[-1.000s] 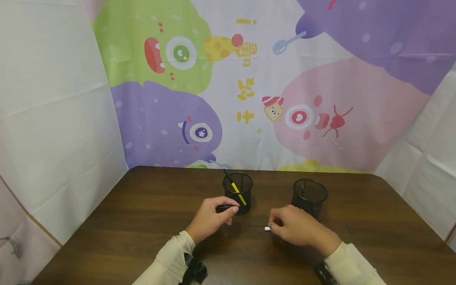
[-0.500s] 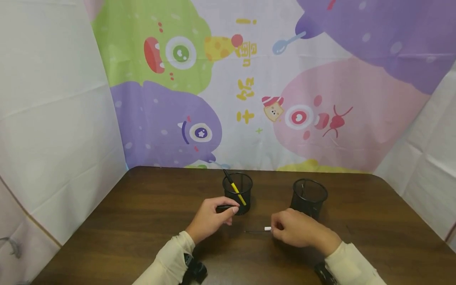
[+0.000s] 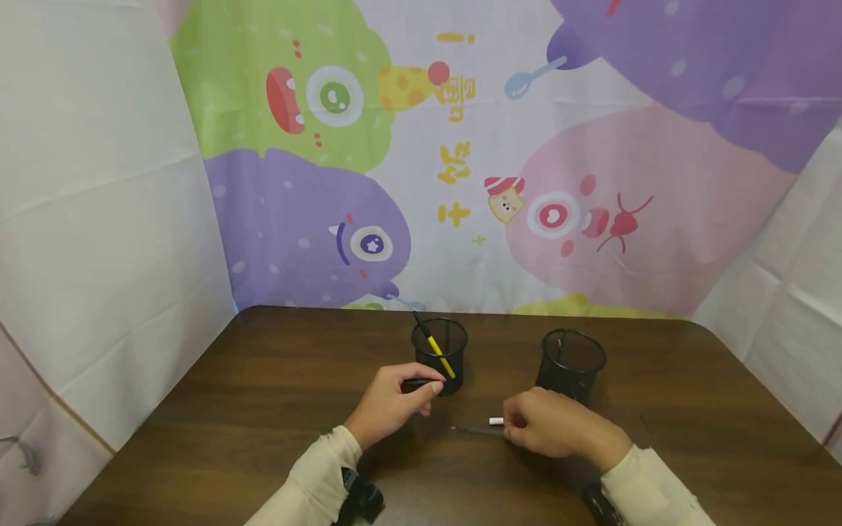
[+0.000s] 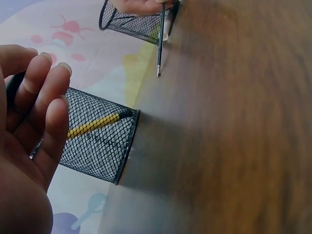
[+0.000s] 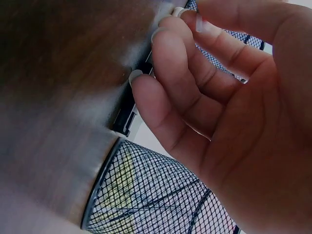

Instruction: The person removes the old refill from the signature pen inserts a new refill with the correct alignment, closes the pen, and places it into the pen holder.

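Note:
My left hand (image 3: 389, 403) pinches a slim black pen piece (image 3: 416, 382), mostly hidden by the fingers. Between the fingertips of my right hand (image 3: 549, 422) is a thin pen refill (image 4: 160, 48), its metal tip pointing left toward the other hand. Just behind those fingers a pen lies on the table; its white end (image 3: 496, 421) shows in the head view and its black clip end (image 5: 126, 109) in the right wrist view. A black mesh pen holder (image 3: 424, 365) stands beyond the left hand, with a yellow and black marker (image 3: 439, 355) leaning inside.
A second black mesh pen holder (image 3: 559, 376) stands right behind the right hand, with something thin inside. The brown wooden table (image 3: 263, 394) ends at a cartoon-printed cloth (image 3: 454, 277). White cloth walls (image 3: 112, 183) close in both sides.
My right hand has drawn slightly right and toward me with the refill, which has come away from the line of the white pen end. The left hand stays nearly still.

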Motion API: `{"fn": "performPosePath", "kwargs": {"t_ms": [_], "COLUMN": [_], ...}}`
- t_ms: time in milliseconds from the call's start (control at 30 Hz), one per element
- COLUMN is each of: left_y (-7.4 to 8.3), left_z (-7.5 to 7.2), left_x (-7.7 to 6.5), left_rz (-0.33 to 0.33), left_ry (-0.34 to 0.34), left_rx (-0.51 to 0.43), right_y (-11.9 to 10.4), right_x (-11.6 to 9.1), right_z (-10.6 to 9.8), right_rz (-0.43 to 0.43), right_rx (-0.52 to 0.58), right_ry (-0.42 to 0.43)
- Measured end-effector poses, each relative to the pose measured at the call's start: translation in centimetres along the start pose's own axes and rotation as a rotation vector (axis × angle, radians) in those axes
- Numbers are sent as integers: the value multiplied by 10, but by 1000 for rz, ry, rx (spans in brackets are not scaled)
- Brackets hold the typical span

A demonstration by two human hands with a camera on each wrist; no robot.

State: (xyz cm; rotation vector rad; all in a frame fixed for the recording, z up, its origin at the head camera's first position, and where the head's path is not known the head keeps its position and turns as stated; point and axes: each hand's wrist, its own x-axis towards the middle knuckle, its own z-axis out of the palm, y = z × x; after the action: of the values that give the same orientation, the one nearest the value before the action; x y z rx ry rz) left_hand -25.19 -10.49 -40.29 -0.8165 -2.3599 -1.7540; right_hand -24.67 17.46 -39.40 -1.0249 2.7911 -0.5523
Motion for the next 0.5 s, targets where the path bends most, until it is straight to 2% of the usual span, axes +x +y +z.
{"fn": "performPosePath", "kwargs": {"t_ms": [500], "left_y": [9], "left_z": [-1], "left_x": [-1], "left_rz": [-12], "left_ry": [-20], "left_rx": [6], "right_y": [0], "right_x": [-1], "right_z": [2], "right_rz": [7], "right_rx": [-72], "right_ry": [17]}}
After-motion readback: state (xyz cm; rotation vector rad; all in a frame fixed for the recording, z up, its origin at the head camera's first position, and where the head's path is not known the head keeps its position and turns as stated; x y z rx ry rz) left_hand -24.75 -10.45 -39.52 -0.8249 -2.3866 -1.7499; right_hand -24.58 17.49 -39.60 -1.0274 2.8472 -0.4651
